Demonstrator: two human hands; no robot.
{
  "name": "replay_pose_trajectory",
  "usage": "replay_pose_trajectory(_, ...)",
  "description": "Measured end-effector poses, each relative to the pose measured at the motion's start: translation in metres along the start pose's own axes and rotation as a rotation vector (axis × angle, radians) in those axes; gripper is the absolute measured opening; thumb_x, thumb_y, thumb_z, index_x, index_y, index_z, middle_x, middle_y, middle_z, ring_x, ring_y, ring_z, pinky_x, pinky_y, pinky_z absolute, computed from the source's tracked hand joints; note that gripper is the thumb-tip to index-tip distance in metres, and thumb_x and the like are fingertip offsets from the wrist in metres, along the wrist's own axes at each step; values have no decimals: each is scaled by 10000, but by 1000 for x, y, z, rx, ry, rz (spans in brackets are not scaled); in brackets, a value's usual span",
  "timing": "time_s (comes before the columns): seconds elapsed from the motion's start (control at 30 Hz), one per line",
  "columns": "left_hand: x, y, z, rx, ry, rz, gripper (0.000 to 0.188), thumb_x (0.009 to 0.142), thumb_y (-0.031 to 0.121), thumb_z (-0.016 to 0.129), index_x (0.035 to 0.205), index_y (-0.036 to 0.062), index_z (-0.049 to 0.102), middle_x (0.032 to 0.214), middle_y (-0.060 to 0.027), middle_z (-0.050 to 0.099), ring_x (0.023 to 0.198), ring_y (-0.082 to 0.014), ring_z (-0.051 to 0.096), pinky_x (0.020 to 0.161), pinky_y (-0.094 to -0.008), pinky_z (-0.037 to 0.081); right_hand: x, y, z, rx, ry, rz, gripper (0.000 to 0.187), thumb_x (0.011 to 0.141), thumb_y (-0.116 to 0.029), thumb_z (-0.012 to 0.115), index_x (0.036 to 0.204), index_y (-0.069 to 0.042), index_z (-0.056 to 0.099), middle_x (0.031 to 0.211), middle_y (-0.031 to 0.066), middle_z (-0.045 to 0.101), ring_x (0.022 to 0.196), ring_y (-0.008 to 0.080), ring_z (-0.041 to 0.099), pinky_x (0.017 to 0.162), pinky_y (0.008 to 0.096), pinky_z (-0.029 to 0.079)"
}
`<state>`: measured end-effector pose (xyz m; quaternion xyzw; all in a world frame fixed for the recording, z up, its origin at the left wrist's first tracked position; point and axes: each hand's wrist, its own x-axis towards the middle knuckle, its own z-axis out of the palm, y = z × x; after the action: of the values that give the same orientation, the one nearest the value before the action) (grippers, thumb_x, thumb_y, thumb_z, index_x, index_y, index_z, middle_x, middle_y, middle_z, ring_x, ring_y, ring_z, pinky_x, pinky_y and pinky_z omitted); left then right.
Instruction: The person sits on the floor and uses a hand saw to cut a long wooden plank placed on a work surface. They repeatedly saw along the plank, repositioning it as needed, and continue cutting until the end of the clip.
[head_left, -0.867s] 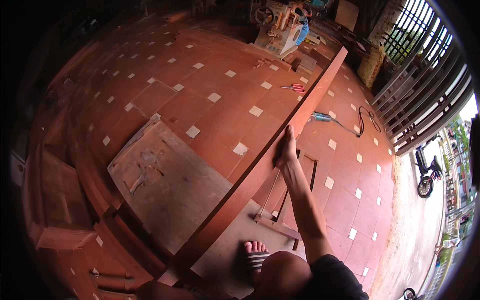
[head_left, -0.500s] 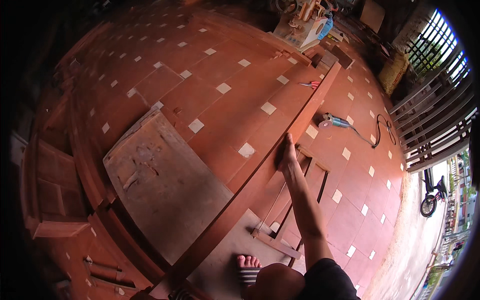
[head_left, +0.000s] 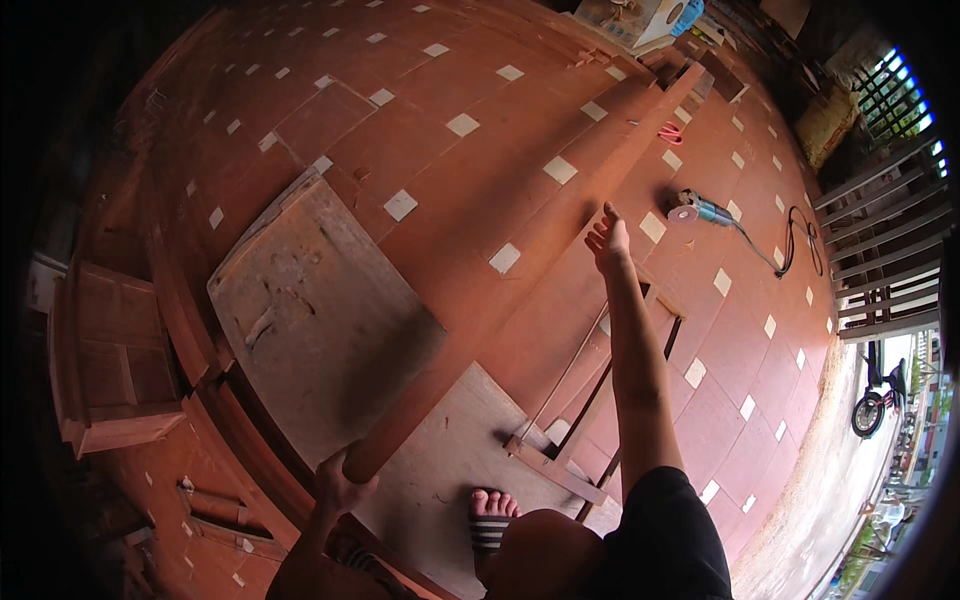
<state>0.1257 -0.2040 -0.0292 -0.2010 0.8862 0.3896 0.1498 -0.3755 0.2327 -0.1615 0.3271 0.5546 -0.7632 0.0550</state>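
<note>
Beam (head_left: 533, 262) touches left hand (head_left: 343, 487), runs just beside right hand (head_left: 609, 243)

The beam (head_left: 530, 268) goes diagonally over the floor (head_left: 410, 165), from the L hand (head_left: 343, 485) at its near end to the far R. L of it lies a board (head_left: 320, 320); a cabinet part (head_left: 120, 345) is farther L. The R hand (head_left: 608, 240) is just beside its R edge, and the grinder (head_left: 706, 210) lies farther R (its cord (head_left: 789, 245) is btwn. it and the gate (head_left: 885, 262)). Pliers (head_left: 670, 134) lie beyond the R hand, nr. the beam's far end. A frame (head_left: 558, 472) lies R of the foot (head_left: 490, 515).
</note>
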Motion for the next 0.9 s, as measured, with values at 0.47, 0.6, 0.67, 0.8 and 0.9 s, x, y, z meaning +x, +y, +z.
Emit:
replay_pose_trajectory(0.47,71,35,15,242,290,298,752,818,348,849,1414,-6,556,1511,-214,440,1383,-417,437,1122,-523,411,-345,125,-209,-1289,-370,-519,491,799,-361,871,1042,26,691,1015,194,714,926,323,720,805,420,581)
replay_pose_trajectory(0.6,19,53,-19,8,319,339,587,932,273,758,1407,-8,559,1482,-197,490,1349,-367,494,1141,-493,401,-389,145,-232,-1545,-445,-408,716,718,-487,911,1165,-8,623,1050,177,696,949,346,698,815,449,570)
replay_pose_trajectory(0.67,6,71,-42,-192,332,240,512,977,233,712,1403,-7,562,1462,-188,521,1336,-329,521,1148,-470,398,-399,148,-237,-1719,-522,-430,716,716,-477,909,1191,-24,625,1060,178,695,967,355,694,822,463,568)
replay_pose_trajectory(0.8,-1,145,-74,-492,411,246,415,1026,184,645,1387,-7,574,1436,-154,560,1350,-261,521,1150,-435,394,-397,154,-242,-1693,-498,-284,629,742,-351,879,1253,-75,637,1089,203,688,1006,399,686,835,505,565)
replay_pose_trajectory(0.9,-11,219,-83,-646,372,479,394,1036,185,635,1371,-14,583,1435,-141,567,1361,-245,511,1152,-429,390,-403,154,-246,-1694,-469,-402,584,771,-318,855,1244,-52,639,1090,213,687,1007,417,682,824,518,565)
